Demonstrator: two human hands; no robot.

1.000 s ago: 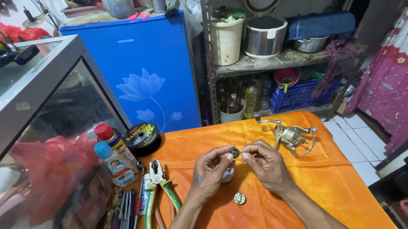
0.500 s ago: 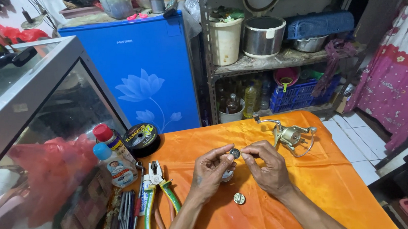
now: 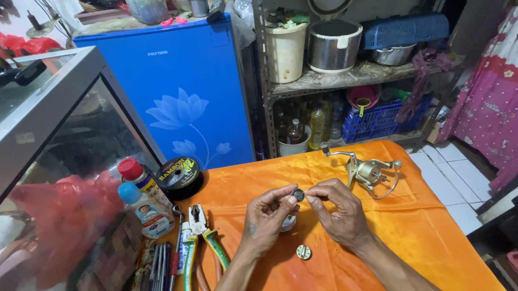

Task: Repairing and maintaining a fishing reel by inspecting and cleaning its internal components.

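Both my hands meet over the middle of the orange cloth (image 3: 396, 239). My left hand (image 3: 267, 218) and my right hand (image 3: 338, 208) pinch the same small dark round part (image 3: 298, 195) between their fingertips. Under my left fingers a small silvery cylindrical piece (image 3: 287, 224) rests on the cloth. A small round metal cap (image 3: 303, 252) lies on the cloth between my wrists. A gold and silver fishing reel (image 3: 366, 171) lies just beyond my right hand.
Green-handled pliers (image 3: 200, 240), several thin tools (image 3: 158, 265), two small bottles (image 3: 139, 198) and a black spool of line (image 3: 179, 177) sit at the left. A glass tank (image 3: 45, 176) stands further left. A blue fridge (image 3: 184, 90) and a metal shelf (image 3: 350, 74) are behind.
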